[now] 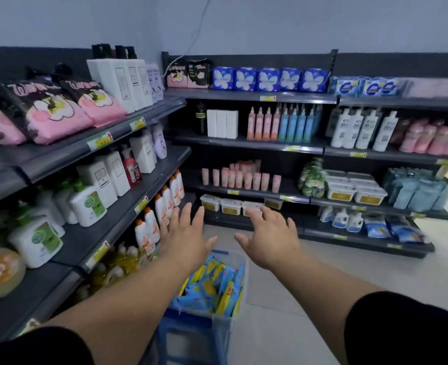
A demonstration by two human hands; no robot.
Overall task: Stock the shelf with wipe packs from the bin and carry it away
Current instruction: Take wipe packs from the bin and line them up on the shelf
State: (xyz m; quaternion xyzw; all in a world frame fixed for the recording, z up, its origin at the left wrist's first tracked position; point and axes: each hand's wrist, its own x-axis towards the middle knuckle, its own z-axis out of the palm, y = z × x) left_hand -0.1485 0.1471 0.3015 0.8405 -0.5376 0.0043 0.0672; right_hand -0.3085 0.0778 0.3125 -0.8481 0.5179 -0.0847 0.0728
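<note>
A clear plastic bin with a blue frame stands on the floor below my arms. It is filled with several blue and yellow wipe packs. My left hand is stretched forward above the bin's far end, fingers straight and spread, holding nothing. My right hand reaches forward beside it, also spread and empty. Both hands hover in the air, apart from the bin. The dark shelf unit in front has white lidded tubs on its bottom level.
A second shelf unit runs along the left with soap bottles, pink bags and white boxes. The corner shelves ahead hold sprays, pink tubes, blue packs and detergent. Pale tiled floor spreads to the right of the bin.
</note>
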